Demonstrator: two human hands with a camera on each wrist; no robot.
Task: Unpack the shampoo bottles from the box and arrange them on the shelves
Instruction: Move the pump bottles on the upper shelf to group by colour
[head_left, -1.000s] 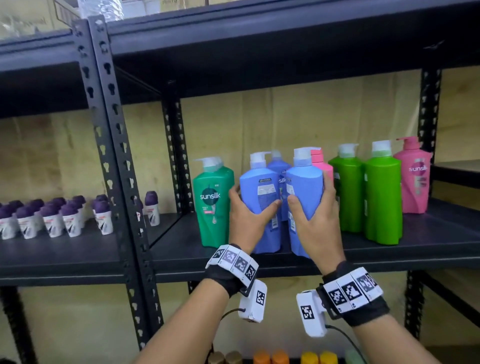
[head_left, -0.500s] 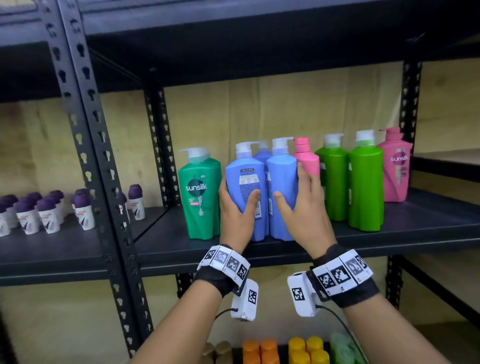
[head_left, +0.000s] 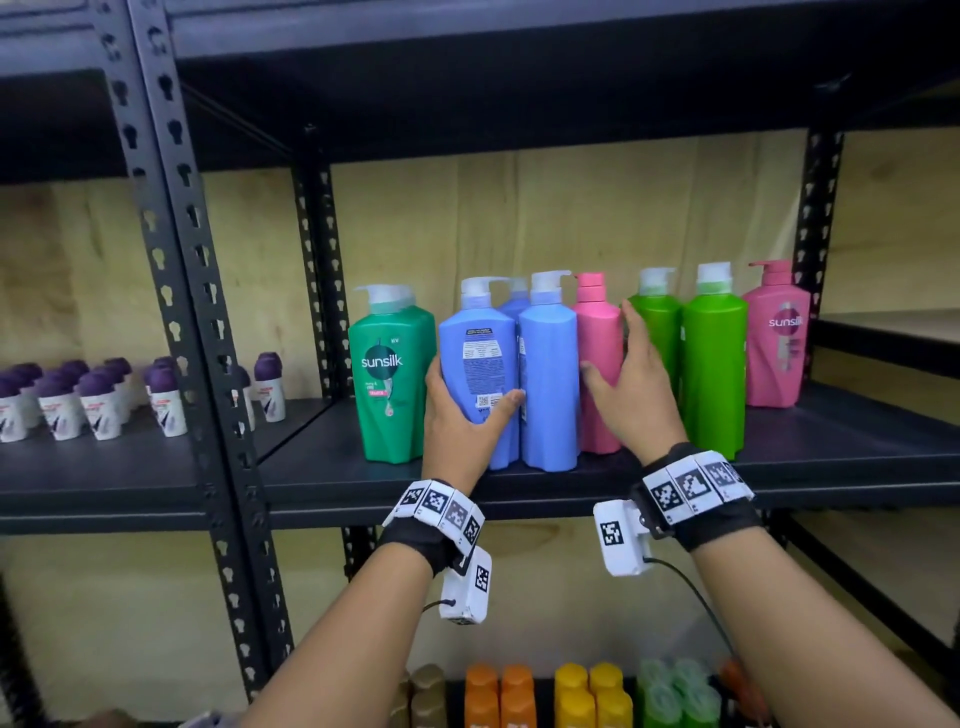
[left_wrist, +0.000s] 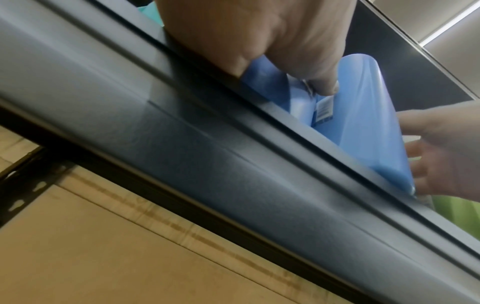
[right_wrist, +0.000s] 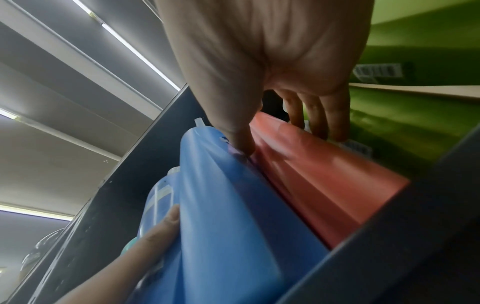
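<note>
Two blue pump bottles stand side by side on the dark shelf (head_left: 831, 457), with a third blue one (head_left: 514, 306) behind them. My left hand (head_left: 457, 431) grips the left blue bottle (head_left: 480, 353); its thumb lies across the back label and its fingers wrap the left side. My right hand (head_left: 623, 395) holds the plain pink bottle (head_left: 597, 322), thumb at the seam with the right blue bottle (head_left: 548, 384), fingers down its far side. In the right wrist view my right hand (right_wrist: 259, 61) straddles that pink bottle (right_wrist: 324, 174). The left wrist view shows my left hand (left_wrist: 259, 41) on the blue bottle (left_wrist: 285, 98).
A dark green Sunsilk bottle (head_left: 389, 374) stands left of the blue ones. Two light green bottles (head_left: 714, 374) and a pink Sunsilk bottle (head_left: 776, 343) stand to the right. Purple-capped roll-ons (head_left: 98, 400) fill the left bay beyond the post (head_left: 197, 312). Orange and yellow bottles (head_left: 587, 696) sit below.
My right hand has left the right blue bottle and moved right onto the pink bottle. The two blue bottles now stand on the shelf. My left hand keeps its grip.
</note>
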